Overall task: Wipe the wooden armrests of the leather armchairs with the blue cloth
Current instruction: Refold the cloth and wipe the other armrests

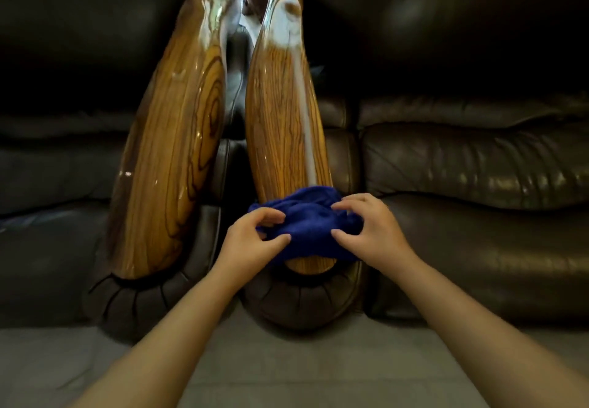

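the blue cloth (310,221) lies bunched over the near end of the right wooden armrest (283,114), low in the centre of the frame, with a rounded tip of wood showing just below it. the left hand (255,235) sits at the cloth's left edge, fingers curled and pinching a fold between thumb and fingertips. the right hand (366,225) grips the cloth's right side, fingers bent and spread, thumb pressed into the fabric. the left wooden armrest (172,152) runs alongside, left of centre, glossy and bare, apart from the cloth. dark leather armchairs (471,165) fill both sides of the frame, and pale floor (287,372) runs along the bottom beneath both forearms.
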### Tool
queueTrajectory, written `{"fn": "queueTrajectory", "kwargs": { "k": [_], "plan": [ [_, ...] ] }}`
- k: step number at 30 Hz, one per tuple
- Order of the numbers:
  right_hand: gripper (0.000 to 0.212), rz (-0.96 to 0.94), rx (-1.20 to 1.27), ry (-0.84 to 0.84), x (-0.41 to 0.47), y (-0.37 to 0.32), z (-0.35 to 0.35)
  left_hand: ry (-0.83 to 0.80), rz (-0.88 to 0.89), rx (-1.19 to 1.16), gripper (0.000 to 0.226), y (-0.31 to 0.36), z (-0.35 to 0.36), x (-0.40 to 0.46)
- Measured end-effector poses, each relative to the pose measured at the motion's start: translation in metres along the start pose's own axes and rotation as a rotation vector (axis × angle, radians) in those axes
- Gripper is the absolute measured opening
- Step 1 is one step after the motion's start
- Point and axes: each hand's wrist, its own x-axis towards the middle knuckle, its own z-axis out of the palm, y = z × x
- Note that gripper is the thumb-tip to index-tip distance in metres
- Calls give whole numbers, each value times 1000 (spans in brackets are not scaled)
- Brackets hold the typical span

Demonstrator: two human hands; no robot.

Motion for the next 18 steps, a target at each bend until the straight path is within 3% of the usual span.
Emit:
{"fn": "queueTrajectory", "kwargs": {
  "k": [4,8,11,18],
  "plan": [
    [67,104,-61,246,-5,-4,36,341,73,198,55,3,33,-6],
    [69,198,-64,373,4,-12,82,318,12,324,60,3,81,2],
    [69,203,-47,483,24,-6,87,411,-15,365,59,-5,89,21],
    [68,73,-116,452,66,-7,75,434,40,301,57,-10,73,55]
  ]
}}
